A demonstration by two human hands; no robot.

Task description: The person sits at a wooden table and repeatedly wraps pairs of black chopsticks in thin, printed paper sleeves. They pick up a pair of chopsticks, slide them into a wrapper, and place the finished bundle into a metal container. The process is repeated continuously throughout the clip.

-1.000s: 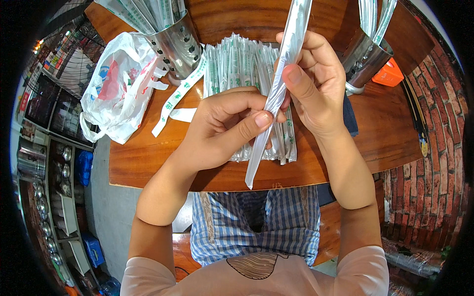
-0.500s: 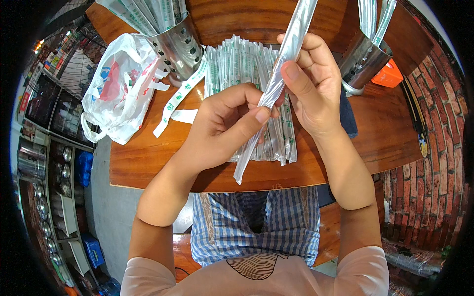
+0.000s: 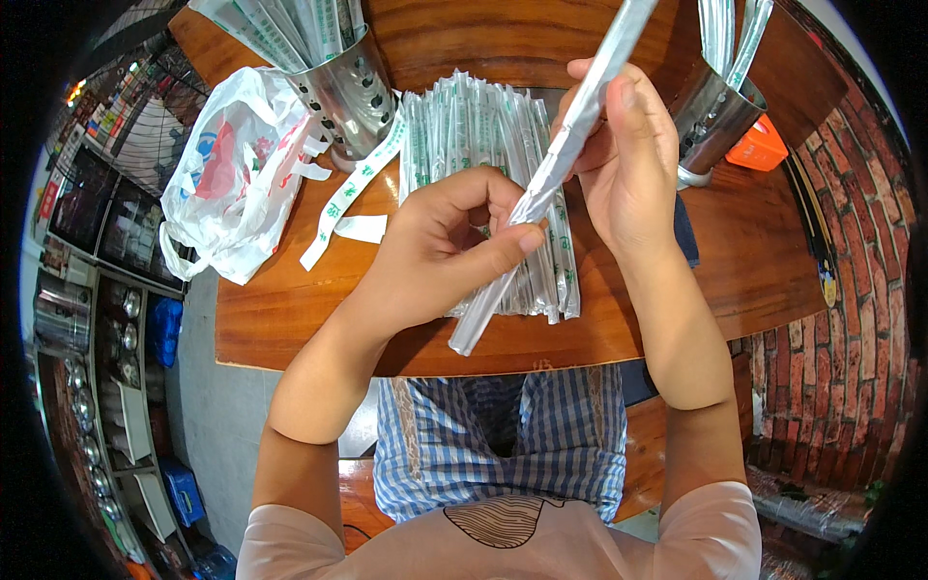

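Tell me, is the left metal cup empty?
Not empty: long wrapped packets stick out of the left metal cup. How full, I cannot tell.

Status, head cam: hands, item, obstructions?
Left hand pinching long silvery wrapper; right hand at its upper part, grip unclear. Wrapper slanted, top end out of frame. Pile of wrapped packets beneath, partly hidden by left hand.

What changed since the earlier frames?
The long silvery packet tilted more: top swung right, lower end left. The right hand shifted its thumb up and right. Unchanged: left hand pinching the packet, white plastic bag, wrapped bundle.
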